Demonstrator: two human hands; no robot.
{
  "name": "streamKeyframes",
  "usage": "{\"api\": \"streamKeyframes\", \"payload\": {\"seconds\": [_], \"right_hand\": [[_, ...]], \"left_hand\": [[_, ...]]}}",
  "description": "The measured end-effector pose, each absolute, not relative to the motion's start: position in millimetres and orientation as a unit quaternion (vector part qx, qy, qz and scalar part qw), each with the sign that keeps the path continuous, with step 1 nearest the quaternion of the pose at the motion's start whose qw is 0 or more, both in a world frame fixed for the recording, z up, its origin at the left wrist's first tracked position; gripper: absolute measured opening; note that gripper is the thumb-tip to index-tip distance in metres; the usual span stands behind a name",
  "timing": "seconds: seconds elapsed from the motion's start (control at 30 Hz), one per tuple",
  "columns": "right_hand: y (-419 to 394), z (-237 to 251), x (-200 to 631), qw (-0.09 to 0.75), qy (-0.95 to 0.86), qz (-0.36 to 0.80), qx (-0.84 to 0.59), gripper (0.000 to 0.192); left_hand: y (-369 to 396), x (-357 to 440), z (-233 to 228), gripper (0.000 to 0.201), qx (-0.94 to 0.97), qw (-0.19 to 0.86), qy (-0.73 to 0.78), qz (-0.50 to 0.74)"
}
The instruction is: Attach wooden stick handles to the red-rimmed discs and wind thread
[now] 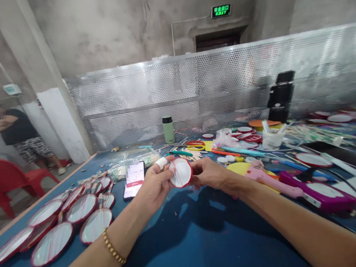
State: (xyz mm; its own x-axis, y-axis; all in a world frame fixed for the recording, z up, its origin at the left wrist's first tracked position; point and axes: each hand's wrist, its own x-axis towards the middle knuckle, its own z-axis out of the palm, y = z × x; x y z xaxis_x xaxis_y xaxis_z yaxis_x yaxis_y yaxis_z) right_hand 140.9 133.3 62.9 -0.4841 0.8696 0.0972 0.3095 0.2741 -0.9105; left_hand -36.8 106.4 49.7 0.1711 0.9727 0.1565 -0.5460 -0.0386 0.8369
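Between my hands, above the blue table, is a small round white disc with a red rim point(181, 173) and faint streaks across its face. My left hand point(155, 181) grips its left edge between thumb and fingers; white tape wraps one finger. At its right edge my right hand point(207, 172) is closed, fingers pinched against the rim, though the fingertips are partly hidden. A phone with a lit screen point(134, 179) lies just left of my left hand. Several larger red-rimmed discs point(52, 245), some with sticks, are spread at the left.
A green bottle point(168, 131) stands at the back, before a perforated metal screen point(143, 99). To the right are a white cup point(272, 139), a pink-and-purple tool point(320, 193), a dark phone point(345, 155) and cables. A person point(20, 127) stands beyond a red chair point(5, 183).
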Motion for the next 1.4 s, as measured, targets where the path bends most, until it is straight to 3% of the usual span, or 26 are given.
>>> {"api": "streamKeyframes", "payload": {"seconds": [0.23,0.53,0.8,1.03,1.4], "right_hand": [[138,56,141,0.295,-0.738,0.463,-0.393,0.007],[154,41,148,0.293,-0.756,0.424,-0.404,0.011],[151,52,148,0.416,-0.640,0.440,-0.473,0.014],[145,65,146,0.472,-0.540,0.624,-0.311,0.016],[130,60,140,0.386,-0.607,0.684,-0.123,0.021]], "left_hand": [[107,-35,44,0.043,0.414,0.670,0.219,0.576],[105,-34,42,0.054,0.427,0.692,0.169,0.557],[87,-31,51,0.052,0.482,0.691,0.144,0.519],[89,-36,57,0.051,0.491,0.695,0.145,0.505],[94,-48,70,0.056,0.464,0.694,0.103,0.541]]}}
